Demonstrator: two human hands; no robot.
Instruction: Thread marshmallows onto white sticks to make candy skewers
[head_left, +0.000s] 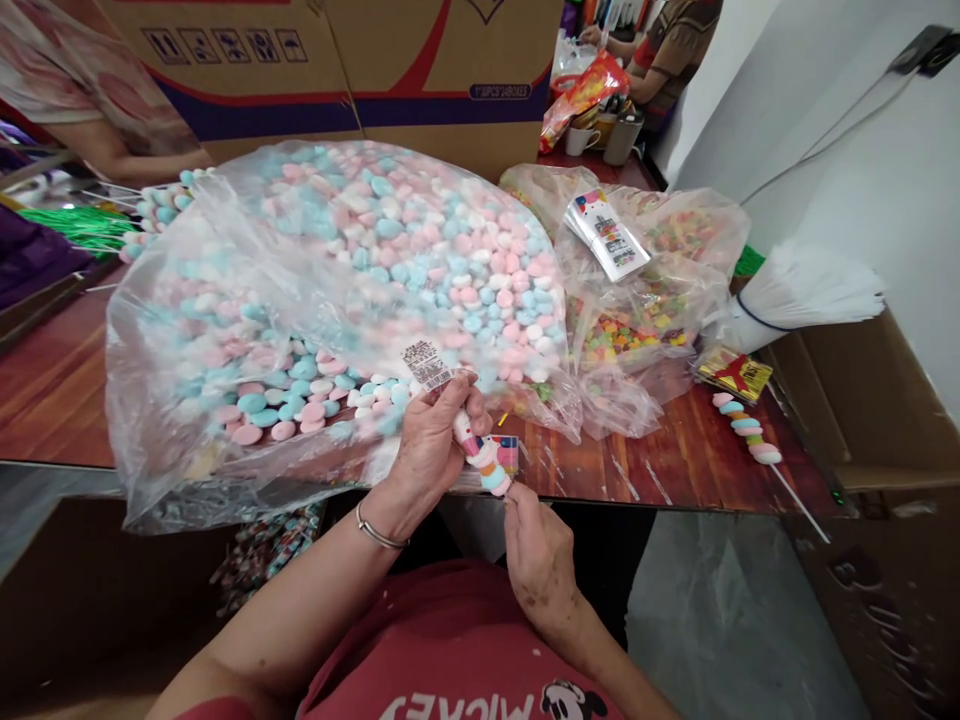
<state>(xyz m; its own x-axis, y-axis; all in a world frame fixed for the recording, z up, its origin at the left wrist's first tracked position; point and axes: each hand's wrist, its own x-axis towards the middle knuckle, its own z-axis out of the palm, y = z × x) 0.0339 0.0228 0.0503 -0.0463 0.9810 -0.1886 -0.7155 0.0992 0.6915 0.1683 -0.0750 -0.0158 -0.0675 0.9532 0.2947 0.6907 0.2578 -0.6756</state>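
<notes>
Near the table's front edge, my left hand [431, 435] is closed around a clear printed wrapper [424, 365] with a barcode label and the upper part of a candy skewer. The skewer's lower candies [491, 474], pink, orange, blue and white, stick out below the fingers. At their lower end my right hand [541, 560] is pinched; the stick there is mostly hidden by its fingers. Just behind my hands lies a big clear bag [337, 270] full of pink, blue and white candies. A small colourful printed packet [506, 452] shows beside the skewer.
Another candy skewer [746, 428] lies at the right, by a gold packet [733, 373] and a bundle of white sticks [814, 290]. Printed wrappers [607, 235] rest on bags of gummies [630, 325]. A large carton [420, 80] stands behind. Other people sit beyond it.
</notes>
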